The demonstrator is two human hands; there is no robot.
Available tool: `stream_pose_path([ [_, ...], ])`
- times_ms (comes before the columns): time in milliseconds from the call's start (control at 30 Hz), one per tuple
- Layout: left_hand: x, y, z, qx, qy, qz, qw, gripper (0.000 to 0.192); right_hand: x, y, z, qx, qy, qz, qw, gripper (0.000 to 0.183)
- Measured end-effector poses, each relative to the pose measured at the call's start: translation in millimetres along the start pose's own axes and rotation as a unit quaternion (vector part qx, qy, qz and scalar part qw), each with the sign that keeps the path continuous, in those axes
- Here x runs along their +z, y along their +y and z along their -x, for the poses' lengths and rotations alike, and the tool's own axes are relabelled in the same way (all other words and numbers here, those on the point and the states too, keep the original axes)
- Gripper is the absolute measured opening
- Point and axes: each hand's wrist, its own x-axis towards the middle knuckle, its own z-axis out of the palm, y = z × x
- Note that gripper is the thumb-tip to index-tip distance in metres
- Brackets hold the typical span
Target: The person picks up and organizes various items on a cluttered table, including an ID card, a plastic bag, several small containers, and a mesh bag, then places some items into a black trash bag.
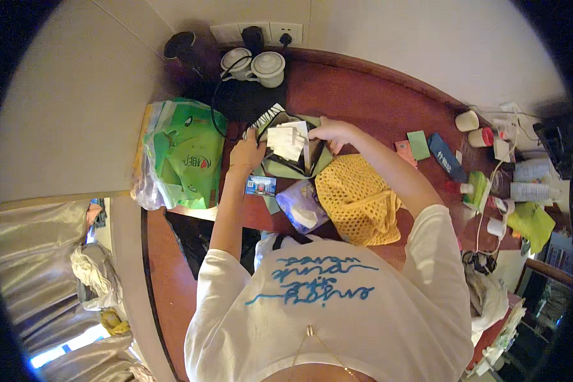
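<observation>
An open bag with a pale green side (321, 168) and a dark inside stands before me on the red-brown table. White folded papers or tissues (286, 142) fill its mouth; which they are, I cannot tell. My left hand (248, 153) grips the bag's left edge, by a black-and-white striped part (269, 115). At the right edge, my right hand (335, 133) holds the rim, its thumb close to the white papers. A picture card (260, 185) lies below my left hand. Nearer to me are a purple soft pack of tissues (302, 206) and a yellow openwork knitted item (358, 200).
A green plastic bag (186, 157) stands left. Two lidded white mugs (268, 68) sit behind, near a black cable and wall sockets (270, 34). On the right lie a green card (418, 145), a dark blue pouch (446, 156), stacked cups (530, 192) and a white cable (493, 176).
</observation>
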Motion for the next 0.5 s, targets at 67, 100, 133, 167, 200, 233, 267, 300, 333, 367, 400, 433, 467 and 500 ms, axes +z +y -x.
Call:
stream_pose_path([
  [67, 0.4, 4.4, 1.1, 0.004, 0.006, -0.004, 1.0, 0.041, 1.3, 3.2, -3.5, 0.0, 0.009, -0.028, 1.0, 0.075],
  [100, -0.5, 6.5, 0.9, 0.01, 0.001, -0.013, 1.0, 0.037, 1.0, 4.4, -5.7, -0.026, 0.028, -0.011, 0.999, 0.072],
  [133, -2.5, 7.4, 0.0, 0.007, 0.002, -0.015, 1.0, 0.037, 0.4, 6.7, -7.3, -0.052, 0.047, 0.005, 0.998, 0.068],
  [167, -6.5, 6.2, -0.4, 0.042, 0.011, -0.02, 0.999, 0.036, -1.7, -2.9, 18.6, -0.118, -0.003, -0.019, 0.993, 0.062],
  [200, -9.2, 6.3, -1.1, 0.077, 0.018, -0.026, 0.997, 0.035, -3.1, -1.6, 15.3, -0.12, -0.006, -0.019, 0.993, 0.062],
  [233, -9.9, 7.7, -1.1, 0.075, 0.018, -0.028, 0.997, 0.035, -3.8, 2.7, 8.2, -0.095, 0.001, -0.02, 0.995, 0.057],
  [267, -15.8, 20.3, -4.8, 0.078, 0.013, -0.019, 0.997, 0.036, -10.4, 9.7, 0.1, -0.07, 0.015, -0.025, 0.997, 0.052],
  [300, -21.4, 28.6, -8.8, 0.076, 0.008, -0.01, 0.997, 0.036, -13.1, 14.2, -5.6, -0.108, -0.007, -0.036, 0.993, 0.045],
  [333, -24.5, 35.1, -16.5, 0.08, 0.008, -0.01, 0.997, 0.036, -16.1, 21.9, -9.7, -0.085, 0.018, -0.065, 0.994, 0.04],
  [367, -27.7, 42.3, -20.2, 0.091, 0.008, -0.017, 0.996, 0.037, -19.8, 22.6, -7.3, -0.102, 0.034, -0.072, 0.992, 0.039],
  [400, -30.5, 49.7, -25.5, 0.103, 0.008, -0.023, 0.994, 0.038, -24.9, 25.5, -6.8, -0.118, 0.05, -0.08, 0.989, 0.038],
  [433, -34.1, 57.4, -34.0, 0.109, -0.004, -0.01, 0.994, 0.039, -32.7, 32.1, -12.5, -0.114, 0.052, -0.081, 0.989, 0.038],
  [467, -35.3, 66.5, -45.1, 0.113, -0.004, -0.008, 0.994, 0.039, -45.2, 40.1, -19.7, -0.154, 0.098, -0.062, 0.981, 0.037],
  [500, -35.4, 71.3, -57.6, 0.135, -0.001, 0.001, 0.991, 0.039, -54.0, 39.9, -19.5, -0.192, 0.141, -0.042, 0.97, 0.036],
])
